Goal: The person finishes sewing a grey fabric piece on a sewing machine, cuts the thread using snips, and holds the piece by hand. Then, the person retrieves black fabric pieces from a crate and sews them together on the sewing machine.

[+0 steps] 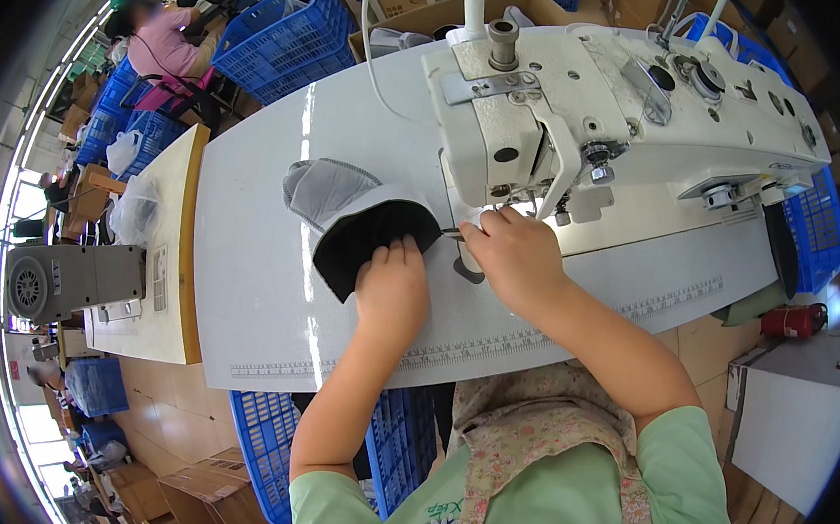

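Observation:
A grey and black sewn fabric piece (332,200), pouch-like with a black inner side and a stitched grey part, lies on the sewing table left of the needle area. The fingers of my left hand (394,285) rest together on its black side and grip it; the thumb is hidden. Close to the sewing machine's (587,108) needle, my right hand (518,259) is closed in a pinch. A thin dark thing (451,232) sticks out between its fingertips and the fabric's right edge; its kind is too small to tell.
The white table (243,279) has a ruler strip (632,301) along its near edge. Blue crates (285,38) stand behind it, and another blue crate (271,446) is below. A second table with a grey motor (73,282) is at left. A person (162,44) sits farther off.

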The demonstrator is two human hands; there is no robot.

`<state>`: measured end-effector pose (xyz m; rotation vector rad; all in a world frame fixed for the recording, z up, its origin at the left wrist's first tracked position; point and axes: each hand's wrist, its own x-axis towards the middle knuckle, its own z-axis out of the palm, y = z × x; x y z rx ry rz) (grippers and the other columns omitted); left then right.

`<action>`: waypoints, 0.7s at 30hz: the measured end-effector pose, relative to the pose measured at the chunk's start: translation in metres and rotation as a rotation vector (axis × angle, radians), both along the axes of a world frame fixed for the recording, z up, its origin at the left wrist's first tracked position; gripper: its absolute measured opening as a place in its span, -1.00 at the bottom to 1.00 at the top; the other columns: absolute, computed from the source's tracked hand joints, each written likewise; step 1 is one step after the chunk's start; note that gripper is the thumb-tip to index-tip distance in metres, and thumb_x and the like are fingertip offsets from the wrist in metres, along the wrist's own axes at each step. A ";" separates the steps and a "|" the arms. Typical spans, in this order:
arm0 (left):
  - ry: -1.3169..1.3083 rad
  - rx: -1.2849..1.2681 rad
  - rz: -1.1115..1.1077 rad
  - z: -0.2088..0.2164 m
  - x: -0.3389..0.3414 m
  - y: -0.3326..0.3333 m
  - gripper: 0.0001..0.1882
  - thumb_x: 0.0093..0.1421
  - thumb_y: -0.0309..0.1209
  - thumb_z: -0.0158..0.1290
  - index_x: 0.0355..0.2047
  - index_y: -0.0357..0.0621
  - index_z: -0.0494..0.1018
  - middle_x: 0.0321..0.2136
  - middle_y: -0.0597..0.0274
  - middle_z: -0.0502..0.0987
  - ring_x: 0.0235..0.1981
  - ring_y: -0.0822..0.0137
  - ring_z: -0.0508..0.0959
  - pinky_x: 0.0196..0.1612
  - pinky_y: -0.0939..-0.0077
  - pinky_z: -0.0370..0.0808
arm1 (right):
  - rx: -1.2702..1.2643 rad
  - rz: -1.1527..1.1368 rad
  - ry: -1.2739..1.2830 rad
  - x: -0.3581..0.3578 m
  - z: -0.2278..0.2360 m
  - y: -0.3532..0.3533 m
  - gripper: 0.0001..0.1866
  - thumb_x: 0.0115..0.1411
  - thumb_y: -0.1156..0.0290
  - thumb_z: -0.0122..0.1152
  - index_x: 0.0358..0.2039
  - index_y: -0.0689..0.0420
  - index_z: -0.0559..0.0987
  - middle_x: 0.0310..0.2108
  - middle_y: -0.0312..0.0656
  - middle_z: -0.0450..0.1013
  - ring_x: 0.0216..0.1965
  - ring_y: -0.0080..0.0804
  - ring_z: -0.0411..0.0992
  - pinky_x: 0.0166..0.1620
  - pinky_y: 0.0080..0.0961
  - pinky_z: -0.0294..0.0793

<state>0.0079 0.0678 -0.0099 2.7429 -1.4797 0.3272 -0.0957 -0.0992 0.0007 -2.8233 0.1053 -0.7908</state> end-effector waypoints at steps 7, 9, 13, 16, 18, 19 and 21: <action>-0.004 -0.009 -0.003 0.000 0.004 0.000 -0.54 0.00 -0.45 0.10 -0.04 -0.32 0.49 -0.15 0.08 0.59 -0.19 0.18 0.57 -0.15 0.32 0.54 | -0.005 0.004 0.019 0.003 0.001 -0.001 -0.71 -0.04 0.44 0.18 -0.25 0.13 0.66 -0.48 -0.28 0.43 -0.38 -0.36 0.46 -0.42 -0.44 0.48; -0.009 -0.022 -0.001 0.001 0.006 0.001 -0.54 0.00 -0.46 0.09 -0.04 -0.33 0.49 -0.15 0.08 0.60 -0.20 0.16 0.57 -0.15 0.29 0.54 | 0.008 0.009 0.043 0.001 0.005 0.000 -0.78 -0.02 0.43 0.19 -0.31 0.14 0.63 -0.47 -0.28 0.43 -0.37 -0.34 0.47 -0.42 -0.42 0.48; 0.047 -0.103 -0.032 0.013 0.005 0.008 -0.58 0.00 -0.47 0.08 -0.07 -0.31 0.51 -0.20 0.04 0.60 -0.21 0.09 0.57 -0.13 0.24 0.53 | 0.090 -0.061 0.093 -0.024 0.014 -0.001 -0.80 0.04 0.35 0.23 -0.31 0.11 0.59 -0.45 -0.25 0.44 -0.36 -0.30 0.50 -0.40 -0.35 0.50; 0.312 -0.378 -0.022 0.037 0.001 0.028 -0.65 -0.02 -0.52 0.06 -0.16 -0.25 0.55 -0.27 -0.06 0.60 -0.25 -0.04 0.56 -0.16 0.20 0.52 | 0.322 -0.018 0.157 -0.045 0.019 0.001 -0.75 0.08 0.29 0.27 -0.23 0.07 0.57 -0.43 -0.22 0.44 -0.36 -0.23 0.51 -0.36 -0.30 0.51; 0.419 -0.567 0.185 0.039 -0.001 0.072 -0.68 -0.05 -0.55 0.09 -0.22 -0.34 0.55 -0.39 -0.05 0.59 -0.35 0.06 0.60 -0.23 0.26 0.51 | 0.663 0.059 0.103 -0.049 0.019 0.014 -0.76 0.11 0.31 0.26 -0.20 0.06 0.55 -0.39 -0.17 0.46 -0.37 -0.15 0.51 -0.32 -0.28 0.51; 0.526 -0.658 0.273 0.051 -0.008 0.079 -0.70 -0.04 -0.57 0.09 -0.24 -0.39 0.53 -0.48 0.01 0.54 -0.44 0.29 0.55 -0.30 0.44 0.47 | 0.717 0.078 0.064 -0.052 0.013 0.017 -0.73 0.10 0.32 0.30 -0.17 0.07 0.55 -0.39 -0.20 0.46 -0.40 -0.22 0.50 -0.34 -0.34 0.50; 0.747 -0.862 0.331 0.075 -0.025 0.103 -0.71 0.03 -0.63 0.00 -0.19 -0.40 0.48 -0.37 0.34 0.49 -0.32 0.48 0.44 -0.20 0.61 0.40 | 0.762 0.100 -0.003 -0.051 0.010 0.024 -0.69 0.10 0.32 0.33 -0.14 0.08 0.56 -0.38 -0.23 0.46 -0.42 -0.28 0.48 -0.35 -0.40 0.50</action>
